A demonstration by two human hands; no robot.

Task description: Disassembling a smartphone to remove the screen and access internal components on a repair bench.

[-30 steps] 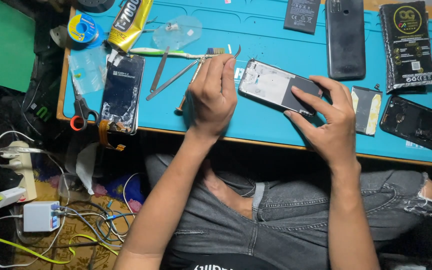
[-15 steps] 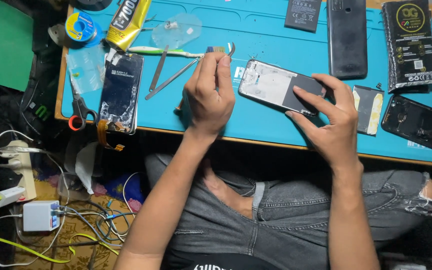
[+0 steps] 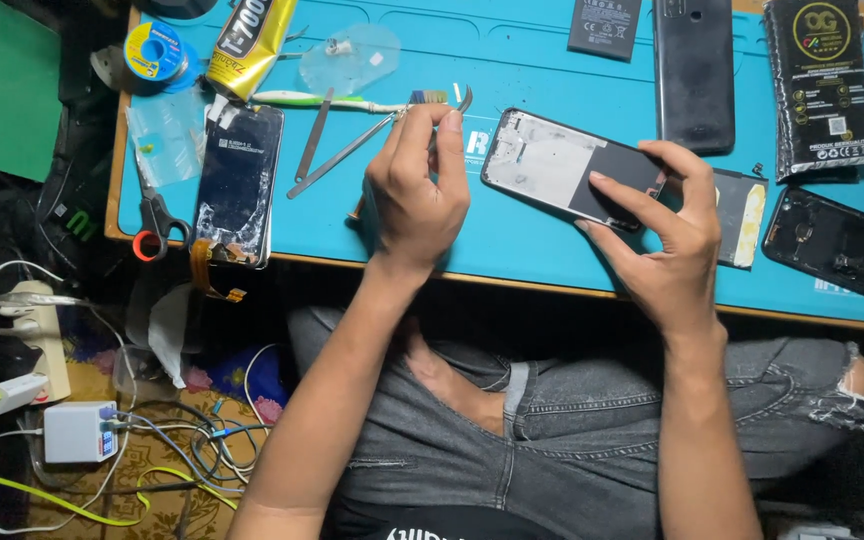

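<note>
Covering most of a wooden table [image 3: 112, 215], a blue mat [image 3: 522, 240] carries the work. Right hand [image 3: 667, 240] grips an opened phone frame [image 3: 562, 165] by its near end, tilted just above the mat's middle. Left hand [image 3: 414, 195] pinches a thin metal tool [image 3: 464, 100] between its fingertips, just beside the frame's far end. Around them lie a cracked screen [image 3: 237, 180], scissors [image 3: 155, 215], a glue tube [image 3: 247, 45], a toothbrush [image 3: 322, 100], a battery [image 3: 604, 25], a black phone [image 3: 694, 75] and a back cover [image 3: 837, 245]. Below the table edge, on the floor, cables [image 3: 162, 440] tangle around a power strip [image 3: 37, 330].
</note>
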